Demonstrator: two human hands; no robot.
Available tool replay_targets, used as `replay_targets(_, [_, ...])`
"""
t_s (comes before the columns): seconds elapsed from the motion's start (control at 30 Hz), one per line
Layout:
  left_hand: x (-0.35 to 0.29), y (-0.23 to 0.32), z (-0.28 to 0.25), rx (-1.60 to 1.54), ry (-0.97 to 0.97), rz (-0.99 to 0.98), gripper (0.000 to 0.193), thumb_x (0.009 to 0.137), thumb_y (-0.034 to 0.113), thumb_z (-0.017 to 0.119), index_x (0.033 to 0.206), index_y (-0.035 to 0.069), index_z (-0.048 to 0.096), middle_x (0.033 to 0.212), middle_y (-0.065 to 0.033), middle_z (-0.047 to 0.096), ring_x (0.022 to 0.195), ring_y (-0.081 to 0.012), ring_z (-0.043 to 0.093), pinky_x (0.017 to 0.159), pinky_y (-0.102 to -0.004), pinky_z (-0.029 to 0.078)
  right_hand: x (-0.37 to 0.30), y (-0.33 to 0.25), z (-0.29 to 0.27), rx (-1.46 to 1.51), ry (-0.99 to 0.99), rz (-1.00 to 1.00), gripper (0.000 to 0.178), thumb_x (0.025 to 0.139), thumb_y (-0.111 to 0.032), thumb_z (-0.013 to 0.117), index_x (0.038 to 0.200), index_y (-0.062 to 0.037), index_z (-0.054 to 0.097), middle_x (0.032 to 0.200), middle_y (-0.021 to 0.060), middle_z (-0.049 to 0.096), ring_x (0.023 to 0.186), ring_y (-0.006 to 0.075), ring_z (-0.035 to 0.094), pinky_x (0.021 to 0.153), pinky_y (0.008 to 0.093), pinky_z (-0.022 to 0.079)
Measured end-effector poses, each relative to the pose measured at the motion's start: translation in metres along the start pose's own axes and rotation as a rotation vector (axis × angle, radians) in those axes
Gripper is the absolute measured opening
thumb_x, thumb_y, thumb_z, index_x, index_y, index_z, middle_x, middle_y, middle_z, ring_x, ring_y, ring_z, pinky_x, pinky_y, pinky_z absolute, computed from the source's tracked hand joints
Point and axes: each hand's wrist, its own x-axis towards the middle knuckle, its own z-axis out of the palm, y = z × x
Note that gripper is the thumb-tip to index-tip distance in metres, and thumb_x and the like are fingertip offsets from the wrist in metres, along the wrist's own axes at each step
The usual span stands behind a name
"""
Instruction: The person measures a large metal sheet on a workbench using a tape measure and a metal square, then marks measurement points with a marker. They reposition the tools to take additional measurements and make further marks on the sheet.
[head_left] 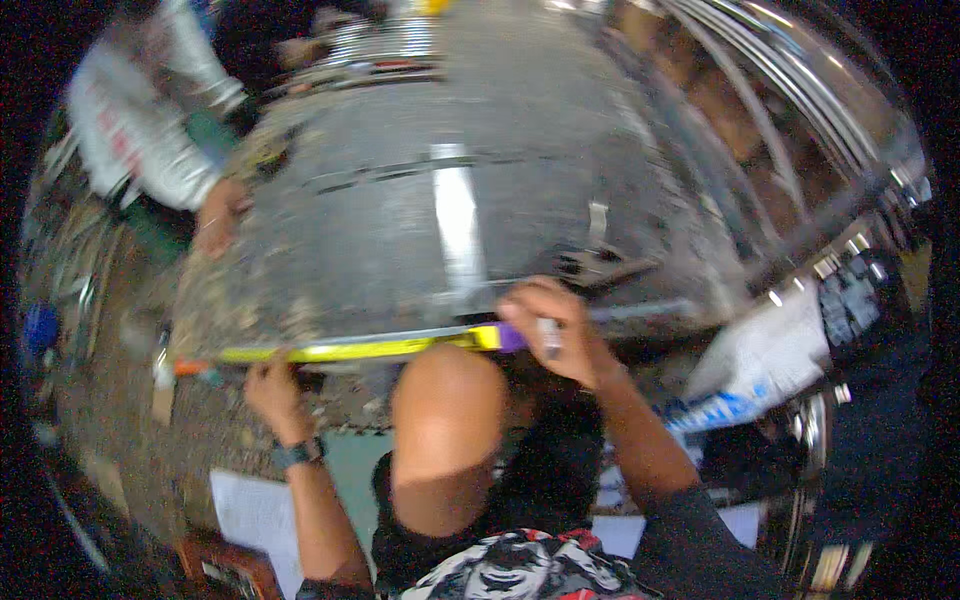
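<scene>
Your left hand (272, 385) pinches the yellow level (370, 347) against the metal sheet (400, 230) edge; your right hand (550, 325) grips what looks like a marker (550, 338). The level is stiff and light: hold it near both ends.

I see my left hand (272, 388) with a dark wristwatch (298, 453) strapped on, my right hand (548, 325) bare to a dark sleeve, and black shorts with a printed pattern.

Both hands raised at mid-frame, arms entering from the lower edge.
Left hand (272, 388), watch on its wrist, is curled at centre-left; right hand (548, 325), fingers closed in a pinch, sits right of centre, forearm slanting down-right.
</scene>
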Motion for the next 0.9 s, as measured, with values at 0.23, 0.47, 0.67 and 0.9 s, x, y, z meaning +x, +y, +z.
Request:
replay_targets(0.23, [-0.018, 0.044, 0.008, -0.406, 0.099, -0.106, 0.039, 0.087, 0.021, 0.076, 0.071, 0.003, 0.046, 0.06, -0.0025, 0.037, 0.057, -0.0157, 0.027, 0.052, -0.0397, 0.028, 0.063, -0.039, 0.014, 0.207, 0.018, 0.423, 0.024, 0.106, -0.031, 0.058, 0.115, -0.0099, 0.064, 0.084, 0.0009, 0.06, 0.08, 0.0076, 0.057, 0.066, 0.0289, 0.049])
replay_targets(0.47, [-0.015, 0.062, -0.015, -0.371, 0.031, -0.12, 0.039, 0.079, 0.024, 0.076, 0.064, -0.005, 0.054, 0.054, -0.008, 0.047, 0.053, -0.0165, 0.045, 0.051, -0.0409, 0.039, 0.126, -0.062, 0.089, 0.47, -0.395, 0.373, 0.033, 0.108, -0.031, 0.054, 0.119, -0.0014, 0.063, 0.084, 0.0006, 0.056, 0.079, 0.009, 0.054, 0.074, 0.029, 0.05])
replay_targets(0.67, [-0.02, 0.059, -0.011, -0.449, 0.033, -0.211, 0.032, 0.079, 0.022, 0.076, 0.07, -0.004, 0.059, 0.056, -0.0105, 0.053, 0.056, -0.0151, 0.048, 0.053, -0.0401, 0.042, 0.156, -0.072, 0.167, 0.459, -0.412, 0.324, 0.026, 0.107, -0.022, 0.053, 0.116, -0.0007, 0.067, 0.081, 0.0, 0.057, 0.071, 0.0102, 0.054, 0.065, 0.027, 0.046])
replay_targets(0.9, [-0.021, 0.052, -0.001, -0.524, 0.011, -0.29, 0.03, 0.081, 0.018, 0.076, 0.07, -0.004, 0.059, 0.059, -0.0054, 0.055, 0.058, -0.0123, 0.047, 0.053, -0.0379, 0.043, 0.177, -0.066, 0.201, 0.39, -0.449, 0.432, 0.027, 0.107, -0.024, 0.052, 0.112, -0.0035, 0.068, 0.075, -0.0014, 0.053, 0.067, 0.0107, 0.048, 0.062, 0.0287, 0.041])
